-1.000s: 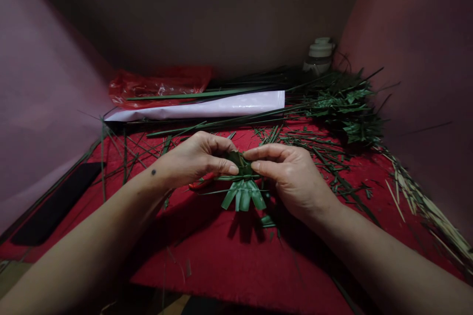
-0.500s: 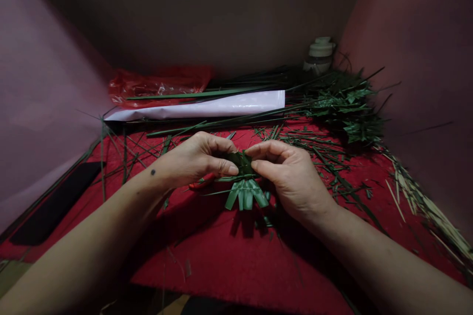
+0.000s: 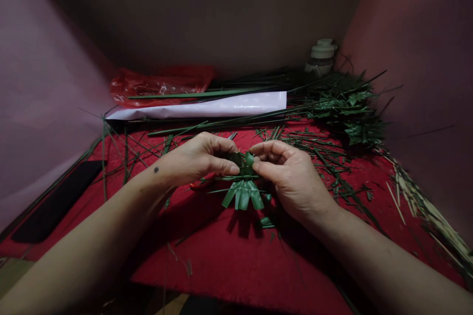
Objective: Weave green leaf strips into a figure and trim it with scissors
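While the left hand (image 3: 201, 160) stays almost where it was 1 second ago, the right hand (image 3: 291, 170) has drawn its forefinger tip slightly back from the top of the green leaf piece (image 3: 242, 194). A brighter upright strip (image 3: 249, 159) now shows between the hands; 1 second ago that spot was darker and more covered.

The leaf piece is held up in the middle, above the red cloth (image 3: 207, 261), its cut ends fanned downward below a narrow crosswise band. The left thumb and forefinger pinch its upper left part. The right thumb and forefinger curve around the upright strip's right side, their tips at its edge; whether they press on it, I cannot tell.

The fan has changed only slightly, with its ends a little farther left than 0.5 seconds ago. A small green scrap (image 3: 266, 222) lies on the cloth below it.

A red-orange handle (image 3: 201, 184) is partly hidden behind the left hand. Loose green cuttings (image 3: 306, 140) lie beyond the right hand, nearer than the leafy heap (image 3: 343, 103). Farther back, the white sheet (image 3: 254, 102) and red plastic bag (image 3: 162, 81) lie as they did.
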A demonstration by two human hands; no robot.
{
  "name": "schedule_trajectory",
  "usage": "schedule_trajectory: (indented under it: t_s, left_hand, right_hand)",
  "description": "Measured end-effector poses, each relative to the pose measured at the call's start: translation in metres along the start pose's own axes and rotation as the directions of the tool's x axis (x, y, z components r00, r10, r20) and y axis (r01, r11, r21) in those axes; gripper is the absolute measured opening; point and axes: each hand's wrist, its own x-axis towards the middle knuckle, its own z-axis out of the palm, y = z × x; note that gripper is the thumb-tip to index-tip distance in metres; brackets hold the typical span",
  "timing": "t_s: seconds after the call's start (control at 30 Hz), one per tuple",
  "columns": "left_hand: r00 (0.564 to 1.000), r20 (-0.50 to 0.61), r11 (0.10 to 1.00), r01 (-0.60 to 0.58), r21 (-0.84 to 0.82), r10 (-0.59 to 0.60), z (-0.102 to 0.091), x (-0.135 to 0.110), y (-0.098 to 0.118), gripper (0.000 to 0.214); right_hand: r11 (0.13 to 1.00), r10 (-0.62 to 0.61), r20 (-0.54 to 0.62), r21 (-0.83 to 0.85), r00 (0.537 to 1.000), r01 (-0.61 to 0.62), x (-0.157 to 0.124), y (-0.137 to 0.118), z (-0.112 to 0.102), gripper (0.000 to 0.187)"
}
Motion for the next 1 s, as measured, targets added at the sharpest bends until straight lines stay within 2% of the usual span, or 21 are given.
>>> schedule_trajectory:
  t_s: [0.2, 0.47, 0.83, 1.0]
  left_hand:
    - [1.000, -0.005, 1.000, 0.031, 0.000, -0.031, 0.0000, -0.0009, 0.0009, 0.014]
    - [0.999, 0.031, 0.999, 0.035, 0.009, -0.035, -0.0002, -0.0015, 0.0002, 0.012]
    - [0.997, 0.061, 0.999, 0.047, -0.003, -0.047, 0.0008, -0.0022, -0.0003, 0.015]
    - [0.998, 0.047, 0.997, 0.050, -0.062, -0.047, 0.0050, -0.0010, 0.0010, 0.011]
  right_hand:
    - [0.999, 0.022, 0.015, 0.027, 1.000, -0.022, 0.0008, 0.0005, -0.0015, 0.020]
    - [0.995, 0.027, 0.100, 0.089, 0.995, -0.036, 0.0020, 0.0015, -0.0044, 0.015]
    - [0.975, 0.093, 0.199, 0.183, 0.976, -0.130, 0.0031, 0.0049, -0.0080, 0.014]
    - [0.956, 0.103, 0.131, 0.262, 0.986, -0.135, 0.0040, 0.0058, -0.0069, 0.019]
